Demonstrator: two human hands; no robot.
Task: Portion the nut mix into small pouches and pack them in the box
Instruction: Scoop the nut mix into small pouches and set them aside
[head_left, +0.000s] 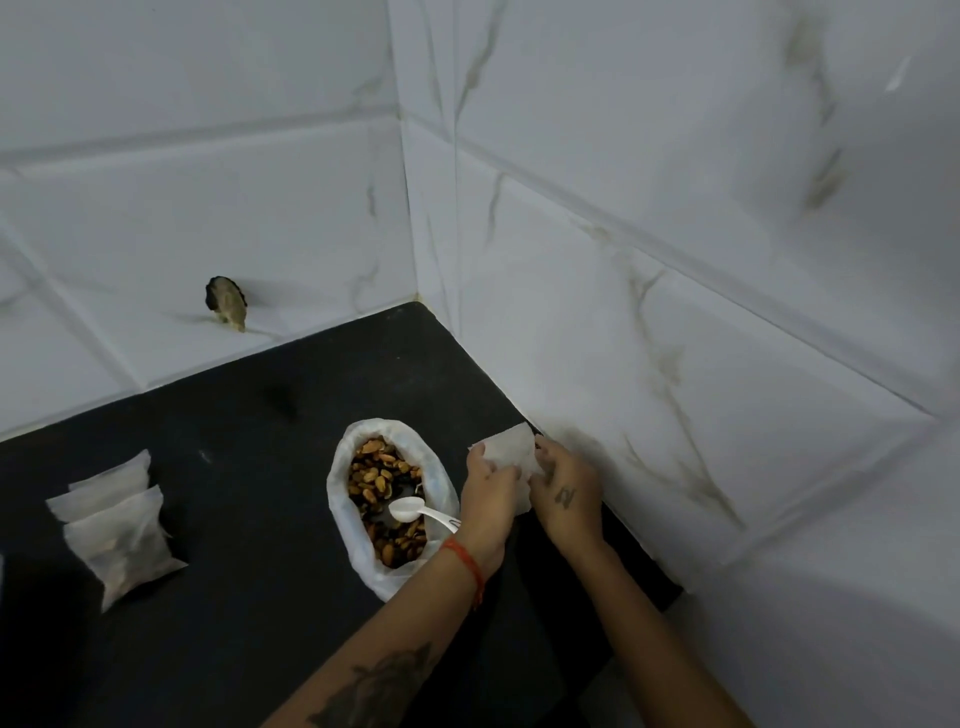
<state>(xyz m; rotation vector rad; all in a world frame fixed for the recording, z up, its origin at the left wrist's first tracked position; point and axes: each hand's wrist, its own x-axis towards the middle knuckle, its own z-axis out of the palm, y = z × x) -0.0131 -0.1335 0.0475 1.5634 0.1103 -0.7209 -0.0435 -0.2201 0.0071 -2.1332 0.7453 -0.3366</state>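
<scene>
Between the two hands: a small pouch (511, 457) is held up off the black counter (218, 649), just beside the tiled wall (675, 322).
Left hand (488, 486): fingers curled on the pouch's near-left edge, pinching it; a red thread band (465, 564) sits on that wrist.
Right hand (563, 486): fingers curled on the pouch's right edge, pinching it from the opposite side.
Step in hand: judged to be opening the mouth of an empty pouch before filling.
How to do it well: the two pinches should each catch one layer only, then slide against each other so the mouth parts; pulling hard risks a tear in the thin film.
Next need: one hand must let go for the spoon (415, 509), so the other should keep the mouth propped wide.
Pouch look: whitish, translucent, flat and limp, with a corner sticking up above the fingers; whether it holds anything cannot be told.
Left of the grip: the open bag of nut mix (387, 483), brown pieces inside, the white spoon lying on them, handle toward the left wrist.
Far left of the grip: filled pouches (117, 525) stacked together, well apart from the hands.
Box: not seen.
</scene>
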